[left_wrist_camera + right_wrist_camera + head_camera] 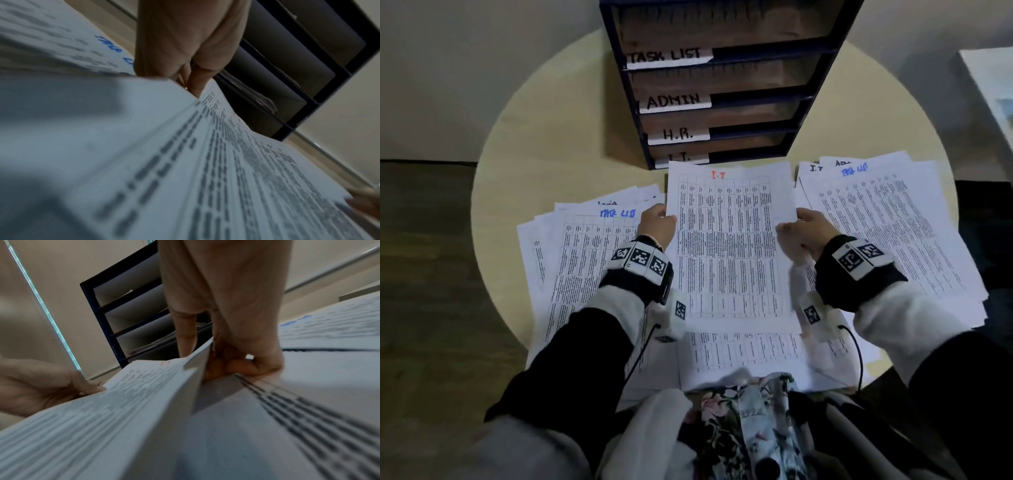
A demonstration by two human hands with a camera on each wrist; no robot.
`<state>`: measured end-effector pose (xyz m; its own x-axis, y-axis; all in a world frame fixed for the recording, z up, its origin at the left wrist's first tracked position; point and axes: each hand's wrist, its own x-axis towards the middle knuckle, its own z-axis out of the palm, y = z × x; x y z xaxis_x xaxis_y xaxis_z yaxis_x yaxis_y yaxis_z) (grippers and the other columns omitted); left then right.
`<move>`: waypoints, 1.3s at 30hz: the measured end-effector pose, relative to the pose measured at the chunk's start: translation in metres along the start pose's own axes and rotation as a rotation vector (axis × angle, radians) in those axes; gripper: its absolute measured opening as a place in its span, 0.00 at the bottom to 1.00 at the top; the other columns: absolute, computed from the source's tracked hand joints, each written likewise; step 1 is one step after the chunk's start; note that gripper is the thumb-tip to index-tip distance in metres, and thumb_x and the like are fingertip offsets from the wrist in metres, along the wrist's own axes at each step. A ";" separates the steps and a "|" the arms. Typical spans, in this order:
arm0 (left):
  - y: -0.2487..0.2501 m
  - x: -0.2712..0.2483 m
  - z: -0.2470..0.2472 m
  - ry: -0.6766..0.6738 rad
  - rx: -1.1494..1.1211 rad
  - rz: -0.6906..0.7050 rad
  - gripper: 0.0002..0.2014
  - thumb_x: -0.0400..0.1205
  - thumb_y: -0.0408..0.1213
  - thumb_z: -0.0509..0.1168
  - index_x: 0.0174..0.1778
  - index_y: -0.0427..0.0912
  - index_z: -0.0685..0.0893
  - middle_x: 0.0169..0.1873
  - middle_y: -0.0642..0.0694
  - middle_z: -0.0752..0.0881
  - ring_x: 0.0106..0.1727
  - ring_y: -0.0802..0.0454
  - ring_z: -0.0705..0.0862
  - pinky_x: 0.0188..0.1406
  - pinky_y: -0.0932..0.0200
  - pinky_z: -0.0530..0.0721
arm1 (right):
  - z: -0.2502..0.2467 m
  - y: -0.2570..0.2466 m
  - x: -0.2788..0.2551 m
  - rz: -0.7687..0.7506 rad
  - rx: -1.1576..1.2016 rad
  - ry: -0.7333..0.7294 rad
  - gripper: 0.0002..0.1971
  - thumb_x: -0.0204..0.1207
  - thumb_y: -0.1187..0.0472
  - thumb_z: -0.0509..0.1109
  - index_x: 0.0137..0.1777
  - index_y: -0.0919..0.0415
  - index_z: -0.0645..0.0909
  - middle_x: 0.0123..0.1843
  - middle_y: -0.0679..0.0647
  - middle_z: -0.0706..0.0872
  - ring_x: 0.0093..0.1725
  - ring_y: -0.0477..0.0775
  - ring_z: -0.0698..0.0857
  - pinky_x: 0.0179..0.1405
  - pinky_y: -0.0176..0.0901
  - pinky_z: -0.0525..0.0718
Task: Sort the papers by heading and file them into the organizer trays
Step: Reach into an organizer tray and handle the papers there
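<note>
Both hands hold a printed sheet headed "I.T" in red (732, 240) above the table, its top edge just in front of the organizer (719, 82). My left hand (656, 222) pinches its left edge (185, 78). My right hand (803, 229) pinches its right edge, thumb on top (213, 344). The dark organizer has stacked trays labelled TASK LIST (666, 56), ADMIN (674, 101), H.R. (678, 134) and I.T. (681, 158). A fanned pile topped by a blue "Task List" sheet (585, 260) lies left; a similar pile (893, 226) lies right.
The round pale table (544, 137) carries everything. More printed sheets (743, 356) lie under the held one near the front edge. A white object (989, 89) stands off the table at the far right. The lower organizer trays hold some papers (156, 340).
</note>
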<state>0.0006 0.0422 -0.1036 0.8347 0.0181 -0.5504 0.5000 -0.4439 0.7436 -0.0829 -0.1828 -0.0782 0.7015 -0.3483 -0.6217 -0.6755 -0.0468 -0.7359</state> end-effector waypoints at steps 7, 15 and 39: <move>0.039 0.030 -0.005 0.095 -0.166 -0.047 0.15 0.83 0.28 0.55 0.31 0.48 0.72 0.42 0.43 0.78 0.33 0.47 0.70 0.38 0.59 0.69 | -0.018 0.020 -0.004 -0.065 -0.030 -0.120 0.12 0.77 0.74 0.63 0.59 0.68 0.78 0.34 0.55 0.81 0.26 0.47 0.81 0.19 0.31 0.75; 0.077 0.058 -0.005 0.055 -0.090 0.026 0.07 0.84 0.34 0.56 0.55 0.39 0.76 0.49 0.44 0.74 0.49 0.49 0.72 0.51 0.60 0.73 | -0.017 0.006 0.005 -0.078 0.005 0.088 0.05 0.79 0.75 0.61 0.51 0.74 0.77 0.30 0.62 0.85 0.19 0.52 0.84 0.17 0.36 0.81; 0.056 0.080 -0.005 -0.064 -0.087 0.054 0.12 0.80 0.31 0.63 0.58 0.32 0.75 0.38 0.43 0.82 0.26 0.55 0.82 0.27 0.62 0.74 | 0.047 -0.100 0.116 0.020 0.396 0.315 0.02 0.78 0.71 0.62 0.44 0.68 0.75 0.27 0.52 0.84 0.37 0.47 0.83 0.38 0.30 0.85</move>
<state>0.0964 0.0232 -0.1035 0.8460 -0.0619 -0.5296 0.4751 -0.3634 0.8014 0.0773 -0.1746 -0.0892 0.5454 -0.6140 -0.5705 -0.5069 0.3005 -0.8079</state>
